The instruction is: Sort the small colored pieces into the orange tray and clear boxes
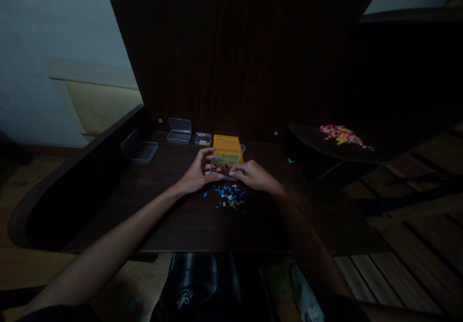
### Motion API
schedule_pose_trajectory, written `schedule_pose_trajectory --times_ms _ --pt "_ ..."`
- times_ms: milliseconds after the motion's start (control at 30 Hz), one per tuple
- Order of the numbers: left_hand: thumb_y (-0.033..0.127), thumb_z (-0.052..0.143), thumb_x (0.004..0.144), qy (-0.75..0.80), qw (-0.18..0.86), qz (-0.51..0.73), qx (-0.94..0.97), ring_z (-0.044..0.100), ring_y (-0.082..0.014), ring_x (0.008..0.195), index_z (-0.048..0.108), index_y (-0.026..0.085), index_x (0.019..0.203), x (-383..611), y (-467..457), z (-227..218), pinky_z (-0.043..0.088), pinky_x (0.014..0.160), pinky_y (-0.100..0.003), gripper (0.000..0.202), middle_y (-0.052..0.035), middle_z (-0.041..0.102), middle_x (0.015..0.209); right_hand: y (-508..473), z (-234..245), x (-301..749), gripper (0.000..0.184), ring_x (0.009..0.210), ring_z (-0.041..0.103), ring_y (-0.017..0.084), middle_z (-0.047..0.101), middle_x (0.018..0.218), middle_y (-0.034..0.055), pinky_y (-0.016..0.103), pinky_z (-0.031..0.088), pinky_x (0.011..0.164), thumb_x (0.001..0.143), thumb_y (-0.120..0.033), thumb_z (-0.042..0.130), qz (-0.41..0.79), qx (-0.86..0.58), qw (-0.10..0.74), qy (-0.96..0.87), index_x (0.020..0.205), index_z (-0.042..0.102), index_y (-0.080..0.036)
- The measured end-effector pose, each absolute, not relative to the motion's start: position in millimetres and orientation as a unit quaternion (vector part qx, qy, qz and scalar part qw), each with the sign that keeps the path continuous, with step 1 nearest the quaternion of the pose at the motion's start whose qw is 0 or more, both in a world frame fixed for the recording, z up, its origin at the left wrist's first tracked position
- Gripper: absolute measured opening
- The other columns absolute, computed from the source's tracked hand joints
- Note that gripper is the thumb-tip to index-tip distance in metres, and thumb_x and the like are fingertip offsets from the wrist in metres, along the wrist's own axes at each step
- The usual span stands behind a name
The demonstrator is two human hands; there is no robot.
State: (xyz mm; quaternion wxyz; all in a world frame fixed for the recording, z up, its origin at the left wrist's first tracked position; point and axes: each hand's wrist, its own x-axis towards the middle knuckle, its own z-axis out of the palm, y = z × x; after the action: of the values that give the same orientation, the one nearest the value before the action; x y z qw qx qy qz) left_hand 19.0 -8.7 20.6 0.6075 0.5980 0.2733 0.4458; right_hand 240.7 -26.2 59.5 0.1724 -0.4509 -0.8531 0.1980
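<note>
My left hand (201, 171) grips the left side of a small clear plastic box (227, 161), its thumb along the near edge and its fingers spread around the side. The box's lid stands raised at the back, and green and dark red bits show in or through it. My right hand (253, 175) is at the box's near right corner, fingers curled together; anything between the fingertips is too small to make out. Just nearer to me lies a loose scatter of small blue and pale yellow pieces (230, 196). Behind the box is a yellow-orange case or sheet (227, 142), partly covered.
Open clear boxes stand on the dark wooden desk: one far left (145, 152), one at the back (179, 136), and a smaller box (203, 139) beside it. A pile of pink, yellow and orange pieces (342, 135) lies on a dark surface at right. A raised side panel (87, 134) borders the left.
</note>
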Motion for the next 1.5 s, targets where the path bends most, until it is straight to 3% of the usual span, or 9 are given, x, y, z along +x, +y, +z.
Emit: schedule_pose_trajectory --times_ms 167,400,600,800,933,1200,1367,1500 --pt "0.018 0.085 0.062 0.277 0.618 0.436 0.593 0.064 -0.0121 0.085 0.039 0.026 0.125 20 -11 23 0.056 0.08 -0.033 0.078 -0.0073 0.051 0.123 -26 62 241 0.021 0.063 0.055 0.011 0.069 0.074 0.0027 0.021 0.031 0.06 0.092 -0.025 0.057 0.182 -0.473 0.147 -0.849 0.09 0.074 -0.014" --pt "0.016 0.084 0.063 0.27 0.622 0.439 0.59 0.065 -0.0129 0.087 0.041 0.026 0.125 20 -12 23 0.057 0.08 -0.032 0.076 -0.0069 0.052 0.122 -25 57 241 0.023 0.067 0.06 0.013 0.075 0.081 0.0054 0.022 0.034 0.063 0.093 -0.026 0.056 0.154 -0.469 0.16 -0.855 0.091 0.077 -0.017" --pt "0.016 0.083 0.065 0.275 0.614 0.438 0.596 0.064 -0.0115 0.086 0.04 0.026 0.125 19 -10 24 0.057 0.079 -0.03 0.074 -0.0069 0.051 0.122 -27 59 246 0.032 0.063 0.058 0.012 0.074 0.081 0.0051 0.022 0.035 0.06 0.095 -0.034 0.052 0.179 -0.474 0.242 -0.828 0.1 0.076 -0.014" --pt "0.017 0.084 0.064 0.272 0.615 0.45 0.588 0.065 -0.0139 0.089 0.04 0.026 0.124 18 -9 25 0.057 0.082 -0.033 0.075 -0.0065 0.052 0.122 -29 63 247 0.057 0.053 0.042 0.009 0.051 0.055 -0.0017 0.022 0.026 0.052 0.096 -0.049 0.042 0.187 -0.483 0.223 -0.826 0.067 0.072 -0.011" --pt "0.017 0.084 0.063 0.272 0.619 0.452 0.582 0.065 -0.0137 0.088 0.04 0.027 0.123 19 -8 24 0.056 0.082 -0.034 0.075 -0.0064 0.052 0.122 -30 62 243 0.061 0.054 0.043 0.01 0.05 0.054 -0.001 0.022 0.027 0.053 0.096 -0.053 0.04 0.189 -0.488 0.213 -0.825 0.063 0.07 -0.012" --pt "0.016 0.085 0.059 0.276 0.628 0.472 0.554 0.064 -0.0106 0.085 0.037 0.026 0.113 20 -5 20 0.055 0.087 -0.037 0.073 -0.0045 0.053 0.121 -32 64 242 0.051 0.066 0.059 0.015 0.072 0.076 0.0049 0.024 0.037 0.062 0.097 -0.049 0.043 0.205 -0.473 0.252 -0.819 0.087 0.077 -0.013" --pt "0.011 0.085 0.055 0.294 0.63 0.482 0.533 0.064 -0.0107 0.085 0.041 0.024 0.115 19 -2 18 0.054 0.091 -0.039 0.076 -0.0045 0.055 0.121 -38 63 234 0.037 0.053 0.046 0.01 0.061 0.06 0.0002 0.022 0.033 0.053 0.09 -0.044 0.057 0.248 -0.437 0.257 -0.826 0.089 0.078 -0.013" --pt "0.011 0.086 0.054 0.307 0.641 0.469 0.525 0.065 -0.0114 0.085 0.049 0.021 0.116 19 -1 18 0.056 0.091 -0.038 0.073 -0.0063 0.059 0.121 -42 56 219 0.024 0.05 0.043 0.008 0.055 0.055 -0.0038 0.02 0.033 0.055 0.084 -0.029 0.064 0.271 -0.373 0.139 -0.876 0.099 0.077 -0.015"
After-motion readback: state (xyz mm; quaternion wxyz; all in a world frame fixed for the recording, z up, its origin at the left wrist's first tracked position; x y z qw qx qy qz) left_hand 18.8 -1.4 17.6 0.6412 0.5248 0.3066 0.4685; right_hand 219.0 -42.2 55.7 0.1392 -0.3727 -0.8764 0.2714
